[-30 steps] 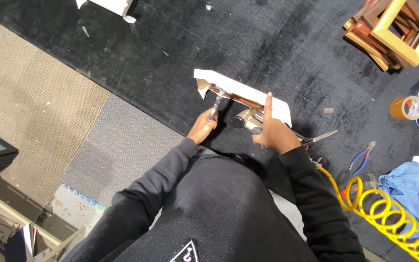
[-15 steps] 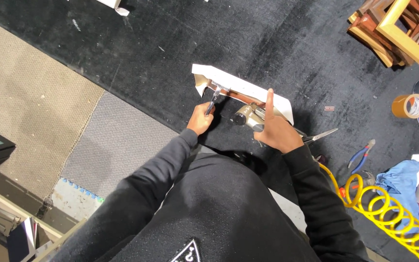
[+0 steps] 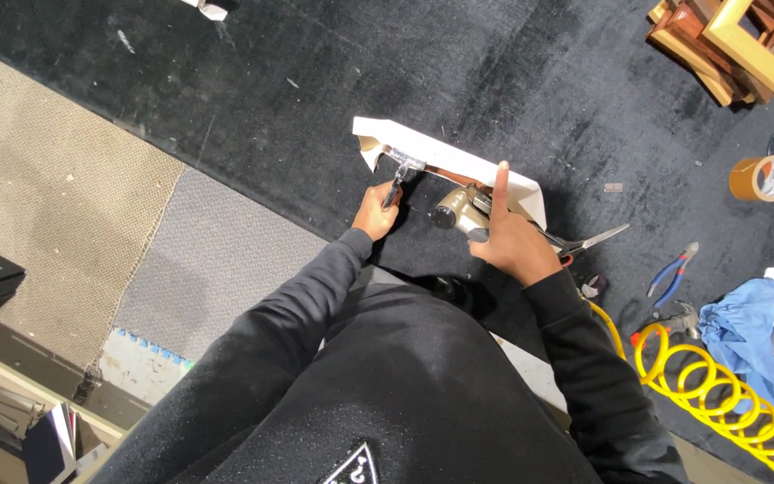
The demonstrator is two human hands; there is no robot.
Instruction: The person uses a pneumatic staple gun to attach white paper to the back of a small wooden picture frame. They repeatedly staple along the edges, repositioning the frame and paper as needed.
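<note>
A white paper-wrapped frame piece [image 3: 445,161] stands on edge on the black carpeted table [image 3: 253,99]. My left hand [image 3: 375,211] is shut on a small metal tool [image 3: 398,184] pressed against the frame's near left side. My right hand [image 3: 511,240] grips a silver pneumatic tool [image 3: 459,208] held against the frame's back, with my index finger stretched up along the white paper. My dark sleeves fill the lower middle of the view.
A coiled yellow air hose [image 3: 718,394] runs off to the right. Scissors [image 3: 589,242], blue-handled pliers [image 3: 672,267], a blue cloth [image 3: 741,327], a brown tape roll [image 3: 761,177] and stacked wooden frames [image 3: 736,40] lie right. Beige and grey carpet [image 3: 55,197] lies left.
My left hand slid slightly along the frame with its tool. My right hand and the pneumatic tool stayed against the frame; the view shifted a little.
</note>
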